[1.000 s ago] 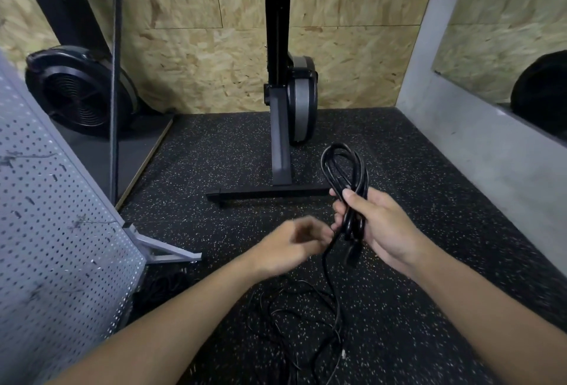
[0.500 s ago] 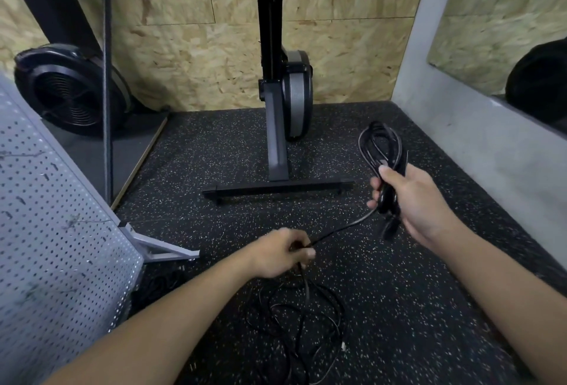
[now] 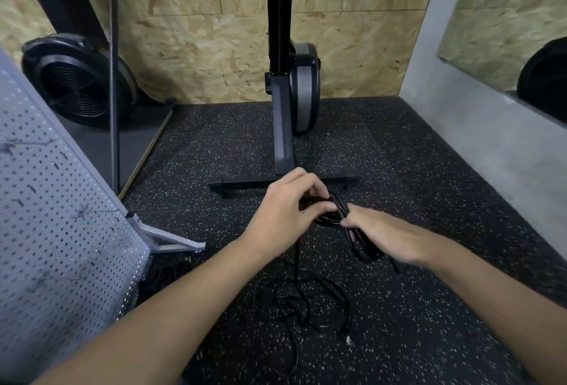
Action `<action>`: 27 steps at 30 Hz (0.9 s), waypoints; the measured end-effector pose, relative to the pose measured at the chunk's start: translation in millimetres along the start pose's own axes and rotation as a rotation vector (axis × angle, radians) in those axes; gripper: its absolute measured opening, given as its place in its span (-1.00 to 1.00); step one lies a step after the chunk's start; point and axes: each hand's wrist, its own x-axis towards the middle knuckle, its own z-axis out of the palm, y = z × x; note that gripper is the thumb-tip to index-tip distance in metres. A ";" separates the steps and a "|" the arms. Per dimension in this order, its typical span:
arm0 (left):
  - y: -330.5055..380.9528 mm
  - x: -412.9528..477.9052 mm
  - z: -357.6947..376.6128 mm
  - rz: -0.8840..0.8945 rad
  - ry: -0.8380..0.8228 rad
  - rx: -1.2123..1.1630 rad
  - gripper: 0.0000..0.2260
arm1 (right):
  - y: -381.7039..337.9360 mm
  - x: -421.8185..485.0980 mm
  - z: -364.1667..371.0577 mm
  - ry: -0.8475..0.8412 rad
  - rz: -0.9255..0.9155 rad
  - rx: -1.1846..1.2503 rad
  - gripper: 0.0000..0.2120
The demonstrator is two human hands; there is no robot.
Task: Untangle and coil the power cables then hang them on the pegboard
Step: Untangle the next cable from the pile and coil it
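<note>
A black power cable coil (image 3: pixel 333 216) is held between both hands above the speckled floor. My right hand (image 3: pixel 383 236) grips the bundle of loops, which hang down under its palm. My left hand (image 3: pixel 290 209) pinches a strand of the same cable at the coil's top. One strand drops straight down from my left hand to a loose tangle of thin black cable (image 3: pixel 306 308) on the floor. The grey pegboard (image 3: pixel 55 246) leans at the left edge of the view.
A black machine stand (image 3: pixel 283 139) with a flat foot bar stands just beyond my hands. A black fan wheel (image 3: pixel 76 81) sits at the back left. A grey wall (image 3: pixel 478 139) runs along the right. A metal foot (image 3: pixel 165 239) juts from the pegboard's base.
My hands have come together: the left rose from near the floor to the coil, and the right brought the coil down and leftward, adding a loop.
</note>
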 end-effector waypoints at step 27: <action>-8.0 -1.6 -7.0 -0.715 0.117 -0.704 -0.91 | 4.5 15.2 18.0 0.262 -0.221 0.124 -0.92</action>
